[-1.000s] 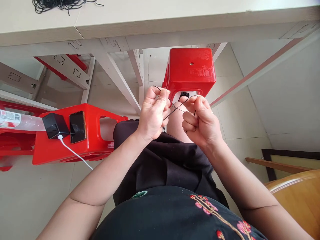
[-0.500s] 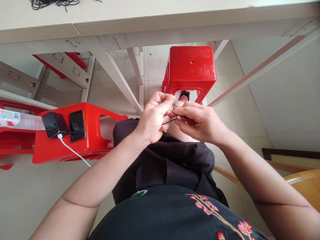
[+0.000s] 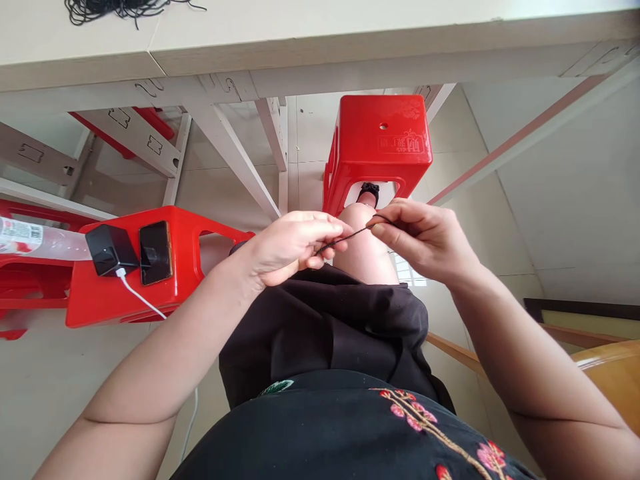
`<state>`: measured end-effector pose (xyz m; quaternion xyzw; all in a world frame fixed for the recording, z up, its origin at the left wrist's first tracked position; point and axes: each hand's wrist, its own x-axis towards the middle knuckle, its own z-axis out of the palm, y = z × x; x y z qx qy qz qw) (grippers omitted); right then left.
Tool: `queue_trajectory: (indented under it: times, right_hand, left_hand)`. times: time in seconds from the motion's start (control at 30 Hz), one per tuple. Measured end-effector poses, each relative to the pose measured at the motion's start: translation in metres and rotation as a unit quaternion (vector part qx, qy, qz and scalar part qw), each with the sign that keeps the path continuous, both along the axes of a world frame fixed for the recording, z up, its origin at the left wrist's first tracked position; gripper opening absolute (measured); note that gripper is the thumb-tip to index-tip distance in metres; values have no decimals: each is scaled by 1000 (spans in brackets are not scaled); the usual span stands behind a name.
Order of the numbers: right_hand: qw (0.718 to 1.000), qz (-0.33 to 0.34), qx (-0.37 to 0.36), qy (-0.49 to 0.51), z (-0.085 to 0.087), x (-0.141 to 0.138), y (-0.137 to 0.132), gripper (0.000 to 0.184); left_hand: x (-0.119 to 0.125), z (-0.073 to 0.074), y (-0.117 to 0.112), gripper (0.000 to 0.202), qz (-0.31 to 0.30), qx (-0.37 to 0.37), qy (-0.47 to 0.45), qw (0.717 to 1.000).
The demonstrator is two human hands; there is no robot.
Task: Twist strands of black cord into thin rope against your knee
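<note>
"Pale table [image 3: 325,33] across the top, dark tangle [image 3: 113,8] back from its near edge, towards the left corner. Where's the cord [image 3: 358,232]?"

"Below that near edge, above the skirt [image 3: 320,327], strung between both hands."

"How are they gripping?"

"Right hand [image 3: 425,240]: thumb and forefinger pinched on it. Left hand [image 3: 297,247]: fingers curled round it; how tightly, I can't tell."

"And the step?"

"Holding a length straight, I'd judge; it looks taut."

"What does the next move call for?"

"Probably a firm pinch and even tension."
</note>
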<state>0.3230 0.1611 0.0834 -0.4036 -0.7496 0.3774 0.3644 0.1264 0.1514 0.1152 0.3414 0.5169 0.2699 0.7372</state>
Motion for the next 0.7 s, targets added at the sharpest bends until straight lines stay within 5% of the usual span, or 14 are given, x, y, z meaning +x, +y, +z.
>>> queue_trajectory:
  times: [0.1, 0.27, 0.7]
  right_hand:
    - [997, -44, -43, 49, 2, 4, 1, 10]
    - [994, -57, -63, 68, 5, 5, -2, 10]
    - [996, -62, -31, 50, 9, -1, -7, 13]
  left_hand:
    - [-5, 6, -5, 11, -18, 68, 69, 995]
    - [-4, 15, -13, 15, 36, 176, 145, 973]
    - [-1, 17, -18, 11, 120, 222, 175, 952]
